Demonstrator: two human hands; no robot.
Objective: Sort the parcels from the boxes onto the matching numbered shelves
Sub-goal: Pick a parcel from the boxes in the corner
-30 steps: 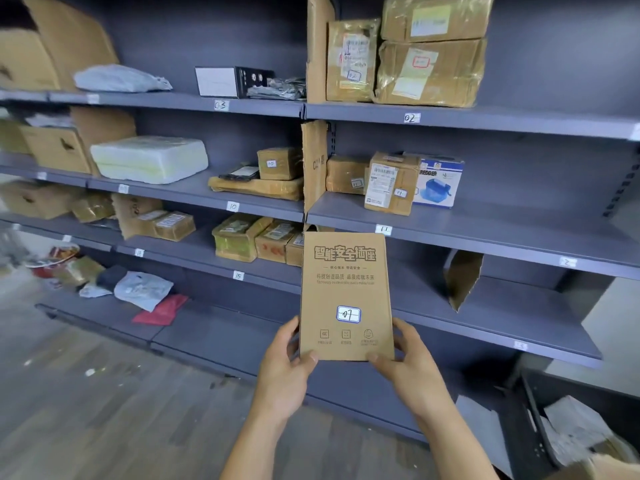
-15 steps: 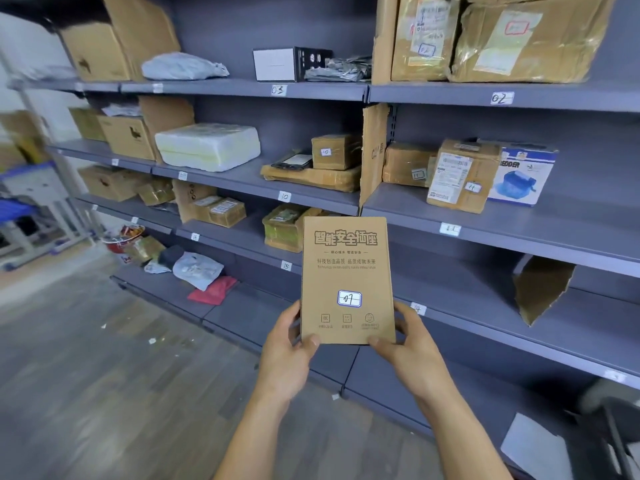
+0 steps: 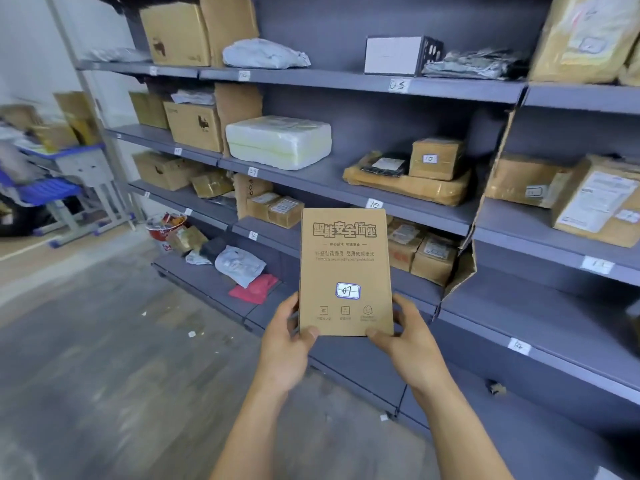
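Far left, a blue-edged desk [image 3: 81, 162] stands apart from the grey shelving [image 3: 336, 180]. Out front, the left hand [image 3: 282, 344] pinches the lower left corner of a flat brown parcel [image 3: 346, 261], thumb on its face and fingers curled behind. The parcel is held upright in mid-air in front of the shelves, long axis vertical and printed face toward the camera, with the headline at the top and the white 07 label [image 3: 348, 291] low down. The right hand [image 3: 410, 341] grips the lower right corner the same way, and shelf tag 10 [image 3: 374, 204] sits just above the parcel's top right corner.
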